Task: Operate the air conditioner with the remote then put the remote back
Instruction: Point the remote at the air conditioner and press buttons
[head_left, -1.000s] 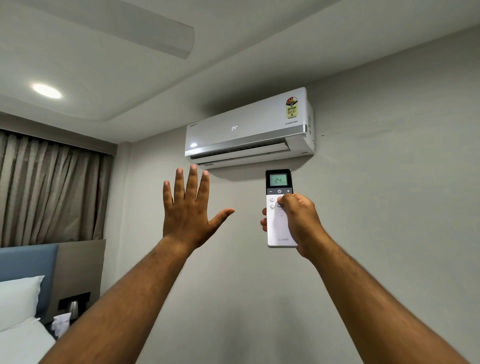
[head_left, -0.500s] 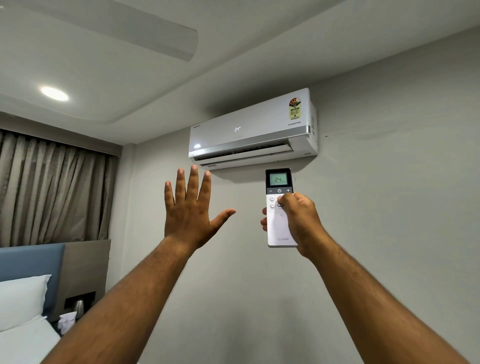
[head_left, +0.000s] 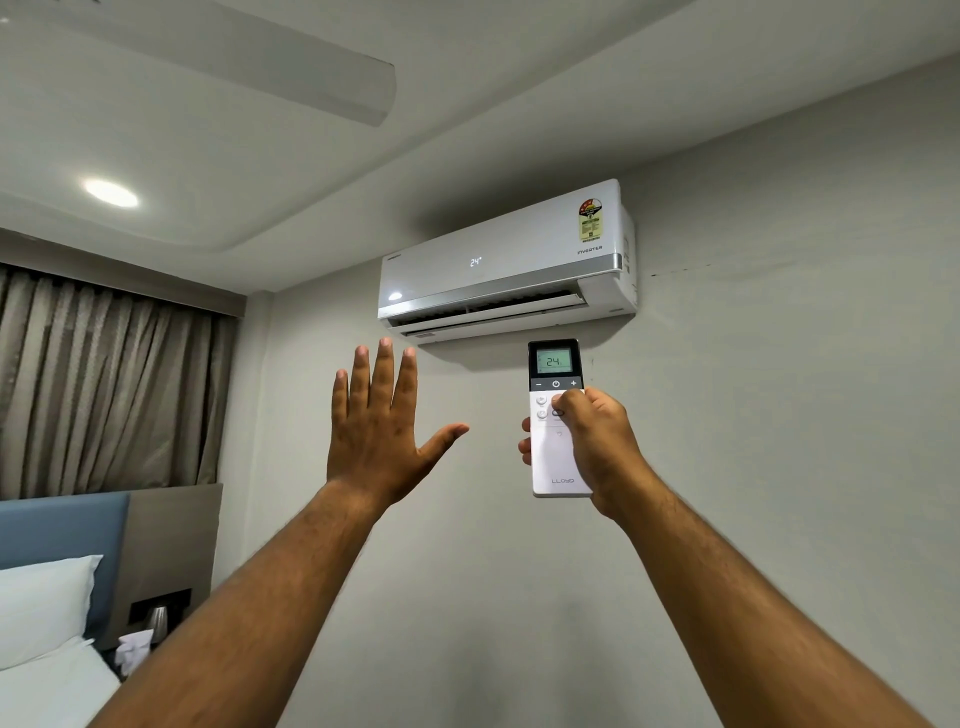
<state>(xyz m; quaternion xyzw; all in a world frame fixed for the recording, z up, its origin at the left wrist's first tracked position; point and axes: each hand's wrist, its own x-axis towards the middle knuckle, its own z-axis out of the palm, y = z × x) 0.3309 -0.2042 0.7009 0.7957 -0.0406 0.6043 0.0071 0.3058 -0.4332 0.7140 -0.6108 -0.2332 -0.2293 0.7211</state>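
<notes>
Head-camera view, directed upward at a grey wall. A white split-type air conditioner (head_left: 506, 265) is mounted high on the wall, just below the ceiling; "24" is displayed on its front panel, the word "INVERTER" and a coloured rating label (head_left: 591, 220) are seen at its right end, and the louvre along its underside is seen open.

The remote (head_left: 557, 415) is held upright in the right hand (head_left: 597, 447), below the unit's right half and apart from it. The right hand is closed around the lower body of the remote: fingertips (head_left: 524, 444) are seen wrapped around its left edge, and the thumb is laid across the buttons below the dark strip marked with minus, power and plus signs. "24" is shown on the remote's screen, and the brand lettering "LLOYD" is visible near its bottom end.

The left hand (head_left: 382, 431) is raised beside the remote, to its left, with nothing held; the palm is turned toward the wall, the fingers are extended upward and the thumb is spread out toward the remote without contact.

At the left edge, curtains (head_left: 104, 384), a blue headboard (head_left: 57, 525), a white pillow (head_left: 41, 608) and a lit ceiling lamp (head_left: 110, 192) are visible.
</notes>
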